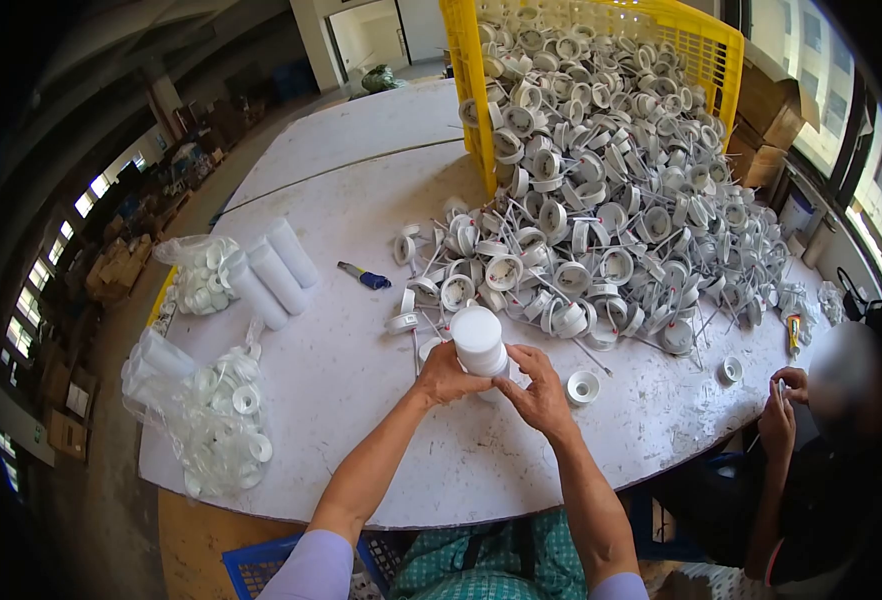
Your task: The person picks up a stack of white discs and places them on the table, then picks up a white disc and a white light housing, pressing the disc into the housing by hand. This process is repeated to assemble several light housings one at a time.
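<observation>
My left hand [449,378] and my right hand [538,390] close around the lower part of a white ridged cylinder [478,338] from both sides. It stands nearly upright over the table with its flat round top facing me; its bottom is partly hidden by my fingers. A white ring-shaped part [582,388] lies just right of my right hand. Beyond my hands spreads a big heap of white round caps with thin wires [581,215]. A dark cutter with a yellow-green end [366,276] rests further back on the left.
A yellow crate [476,110] spills the heap across the table [361,420]. On the left are white tubes [273,270] and plastic bags of white rings [226,420]. At the right sits a co-worker [831,470], hands raised over the table's edge, near another white ring [730,371].
</observation>
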### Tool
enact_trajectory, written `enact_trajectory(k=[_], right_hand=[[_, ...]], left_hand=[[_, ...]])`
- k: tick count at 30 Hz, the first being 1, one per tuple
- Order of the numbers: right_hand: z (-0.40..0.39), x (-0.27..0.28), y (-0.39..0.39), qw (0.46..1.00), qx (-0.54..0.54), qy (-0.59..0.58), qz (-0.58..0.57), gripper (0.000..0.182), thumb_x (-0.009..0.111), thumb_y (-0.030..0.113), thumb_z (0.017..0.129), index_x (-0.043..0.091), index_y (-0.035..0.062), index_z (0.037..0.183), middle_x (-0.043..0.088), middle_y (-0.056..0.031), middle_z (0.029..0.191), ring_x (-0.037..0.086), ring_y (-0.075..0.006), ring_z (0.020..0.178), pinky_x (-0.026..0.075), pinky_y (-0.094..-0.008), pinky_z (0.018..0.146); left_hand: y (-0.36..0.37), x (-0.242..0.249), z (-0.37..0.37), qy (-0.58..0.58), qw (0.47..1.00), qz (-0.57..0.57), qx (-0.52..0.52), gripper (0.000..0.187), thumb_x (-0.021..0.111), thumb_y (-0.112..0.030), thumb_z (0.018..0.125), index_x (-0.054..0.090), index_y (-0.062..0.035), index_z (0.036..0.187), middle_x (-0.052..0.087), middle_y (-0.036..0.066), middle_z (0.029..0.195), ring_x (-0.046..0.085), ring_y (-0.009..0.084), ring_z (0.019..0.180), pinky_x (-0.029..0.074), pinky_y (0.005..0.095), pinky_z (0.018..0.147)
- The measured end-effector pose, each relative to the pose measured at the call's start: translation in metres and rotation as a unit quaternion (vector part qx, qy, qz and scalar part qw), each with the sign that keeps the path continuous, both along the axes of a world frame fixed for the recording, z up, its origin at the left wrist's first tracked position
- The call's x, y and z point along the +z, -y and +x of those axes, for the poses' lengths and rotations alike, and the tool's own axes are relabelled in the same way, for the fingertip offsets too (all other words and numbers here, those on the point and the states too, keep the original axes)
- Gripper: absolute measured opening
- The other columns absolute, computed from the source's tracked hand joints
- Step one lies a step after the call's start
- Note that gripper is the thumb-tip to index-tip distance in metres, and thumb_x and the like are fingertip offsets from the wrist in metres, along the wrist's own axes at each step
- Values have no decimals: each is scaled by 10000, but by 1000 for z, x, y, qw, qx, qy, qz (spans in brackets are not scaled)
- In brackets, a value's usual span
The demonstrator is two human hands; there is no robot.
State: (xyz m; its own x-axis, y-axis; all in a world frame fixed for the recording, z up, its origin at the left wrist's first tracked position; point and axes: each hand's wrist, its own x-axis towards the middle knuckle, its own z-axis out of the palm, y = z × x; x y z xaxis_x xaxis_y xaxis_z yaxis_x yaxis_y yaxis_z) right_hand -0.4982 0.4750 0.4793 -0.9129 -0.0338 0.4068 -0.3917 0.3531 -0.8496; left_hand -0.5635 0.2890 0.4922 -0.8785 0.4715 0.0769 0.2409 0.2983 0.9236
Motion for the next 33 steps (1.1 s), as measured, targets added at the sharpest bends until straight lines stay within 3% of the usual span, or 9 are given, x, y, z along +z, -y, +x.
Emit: enact_trajectory(k=[4,6,12,14,21,24,26,30,33], right_hand=[[0,5,3,999,-13,-34,17,501,728,190,785,560,71,1242,555,-146,1145,497,-300,1076,413,-401,911],[3,11,8,999,-12,-48,23,500,727,176,782,561,67,1240,556,-151,1118,497,-295,1056,411,-405,901],[21,24,29,999,16,2,30,507,710,133,789,545,46,1260,554,-140,993,559,-244,860,473,-344,756],[29,24,38,999,27,21,-4,505,708,145,817,539,59,1284,549,-115,958,552,-174,738,488,-295,677],[51,10,65,995,59,86,1,518,703,179,826,526,67,1300,550,-131,951,627,-212,846,516,-305,750],[55,-8,77,983,71,162,-46,537,701,201,827,517,50,1308,574,-121,1006,625,-206,890,515,-314,786],[50,-29,83,951,117,237,-159,565,704,296,819,530,0,1267,598,-160,1058,635,-203,885,513,-311,751],[50,-23,91,927,141,309,-157,530,650,289,870,519,-17,1283,610,-131,1061,604,-180,908,512,-319,807],[48,-24,98,917,133,344,-152,511,616,334,893,548,-23,1252,623,-133,1010,603,-185,908,512,-311,796]], left_hand=[[2,7,4,-6,1000,11,18,540,813,-137,619,634,-49,1120,676,69,1028,636,163,943,521,304,815],[7,13,5,13,1000,-12,13,590,807,-252,584,623,-60,1111,678,100,1034,646,208,963,515,337,843],[27,32,26,1,998,-63,31,571,809,-173,593,630,-47,1120,687,79,1011,649,176,944,520,307,835],[35,33,35,-10,997,-64,38,577,813,-178,589,630,-46,1120,685,80,1027,648,184,958,516,311,851],[65,3,62,5,997,-63,54,624,849,-233,569,628,-55,1124,674,87,1079,635,207,1017,504,337,900],[76,-16,72,4,996,-62,67,683,847,-349,572,607,-90,1157,666,99,1101,630,228,1039,501,345,901],[84,-28,75,14,995,-74,68,686,844,-360,576,603,-89,1158,664,103,1101,629,234,1038,499,353,903],[92,-55,77,9,989,-123,77,712,836,-388,570,593,-77,1163,653,121,1109,625,266,1032,494,374,907],[97,-67,80,-3,992,-75,102,710,832,-390,549,599,-68,1137,644,134,1099,623,289,1008,494,381,901]])
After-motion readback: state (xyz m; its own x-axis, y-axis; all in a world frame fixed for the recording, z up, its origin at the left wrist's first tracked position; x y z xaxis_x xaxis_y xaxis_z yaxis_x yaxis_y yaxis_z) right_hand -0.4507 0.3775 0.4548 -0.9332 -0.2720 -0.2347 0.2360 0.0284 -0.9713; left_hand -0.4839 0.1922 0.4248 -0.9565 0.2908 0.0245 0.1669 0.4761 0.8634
